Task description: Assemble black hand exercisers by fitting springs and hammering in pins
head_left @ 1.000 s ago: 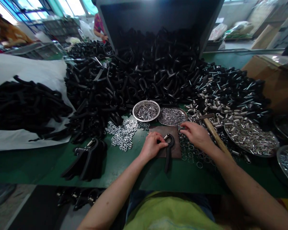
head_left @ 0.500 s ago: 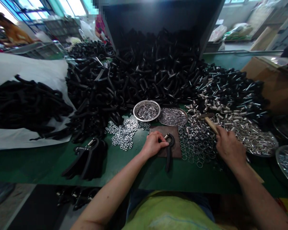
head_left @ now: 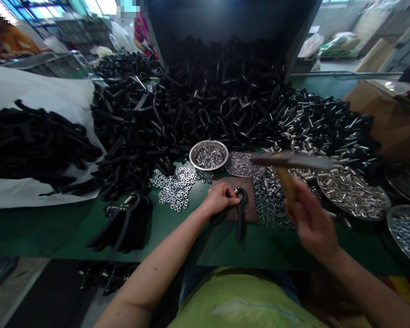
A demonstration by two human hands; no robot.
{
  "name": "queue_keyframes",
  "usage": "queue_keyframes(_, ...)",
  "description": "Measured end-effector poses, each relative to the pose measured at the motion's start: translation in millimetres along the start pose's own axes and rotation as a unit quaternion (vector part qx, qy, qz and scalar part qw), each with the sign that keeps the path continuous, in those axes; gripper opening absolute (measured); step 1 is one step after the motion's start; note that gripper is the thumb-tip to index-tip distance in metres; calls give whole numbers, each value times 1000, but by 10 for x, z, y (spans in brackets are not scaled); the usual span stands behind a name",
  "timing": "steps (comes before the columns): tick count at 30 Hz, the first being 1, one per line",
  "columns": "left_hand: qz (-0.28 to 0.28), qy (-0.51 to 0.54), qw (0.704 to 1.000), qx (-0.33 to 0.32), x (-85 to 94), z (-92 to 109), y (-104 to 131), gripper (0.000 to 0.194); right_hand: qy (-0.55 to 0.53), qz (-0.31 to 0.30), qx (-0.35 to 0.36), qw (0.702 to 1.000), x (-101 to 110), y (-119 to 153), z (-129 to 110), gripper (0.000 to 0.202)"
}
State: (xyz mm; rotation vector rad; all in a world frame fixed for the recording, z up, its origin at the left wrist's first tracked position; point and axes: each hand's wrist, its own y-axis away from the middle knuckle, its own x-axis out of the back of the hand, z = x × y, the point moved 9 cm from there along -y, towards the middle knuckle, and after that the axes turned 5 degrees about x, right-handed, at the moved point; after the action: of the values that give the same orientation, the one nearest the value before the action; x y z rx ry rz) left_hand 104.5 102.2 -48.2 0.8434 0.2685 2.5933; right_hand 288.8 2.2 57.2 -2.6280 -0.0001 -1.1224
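Left hand [head_left: 222,198]: fingers closed, steadying black handle [head_left: 241,218] on brown plate [head_left: 251,187] | Right hand [head_left: 312,223]: wrapped round raised hammer [head_left: 287,175]

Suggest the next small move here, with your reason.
I would bring the hammer over the black part's round end for a light tap, clear of the fingertips. The right hand holds the hammer raised beside the brown plate, while the left hand steadies that end on the plate.
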Motion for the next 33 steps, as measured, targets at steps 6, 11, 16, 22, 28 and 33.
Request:
queue_keyframes(6, -3, -7, 1000, -1, 3, 22, -8, 21, -2, -54, 2, 999, -167, -111, -8, 48)
queue_keyframes(11, -16, -1, 1000, -2, -18, 11, -35, 20, 14, -42, 12, 999, -204, -60, 60, 51)
queue_keyframes(16, -26, 4, 999, -19, -35, 18, -40, 20, 21, -135, 1, 991, -545, -6, 303, 46)
queue_keyframes(22, -38, 2, 999, -26, -22, 36, -9, 22, 17, -128, -26, 991, -476, 46, 329, 45)
queue_keyframes(28, -51, 2, 999, -18, -44, 32, -42, 23, 5, -109, -32, 994, -404, 124, 360, 44)
queue_keyframes(33, -35, -10, 999, -15, -48, 31, -5, 24, 1, -111, -37, 993, -378, 159, 312, 43)
